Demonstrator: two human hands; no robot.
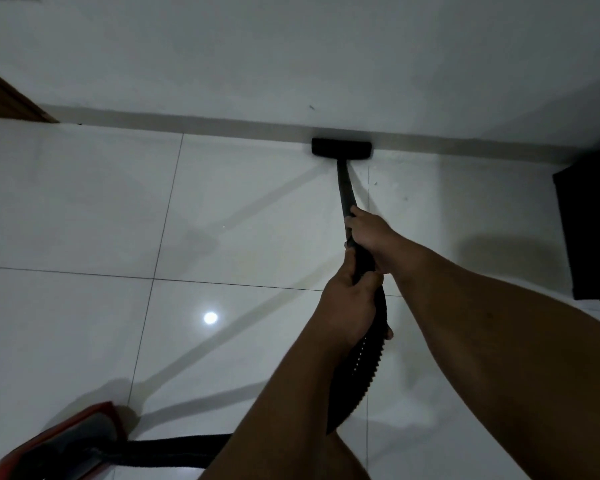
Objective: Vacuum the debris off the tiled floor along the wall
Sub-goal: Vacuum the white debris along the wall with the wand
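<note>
A black vacuum head [341,149] lies flat on the white tiled floor [84,209], pressed against the grey skirting [222,129] at the foot of the wall. Its black wand [345,188] runs back toward me. My right hand [369,233] grips the wand higher up. Lower on the wand, my left hand [349,306] grips where the ribbed hose [355,372] begins. A few small dark specks [374,183] dot the tile right of the wand.
The red and black vacuum body [66,445] sits at the bottom left, its hose trailing across the floor. A dark piece of furniture [589,230] stands at the right by the wall. A brown wooden door frame [4,98] is at the far left.
</note>
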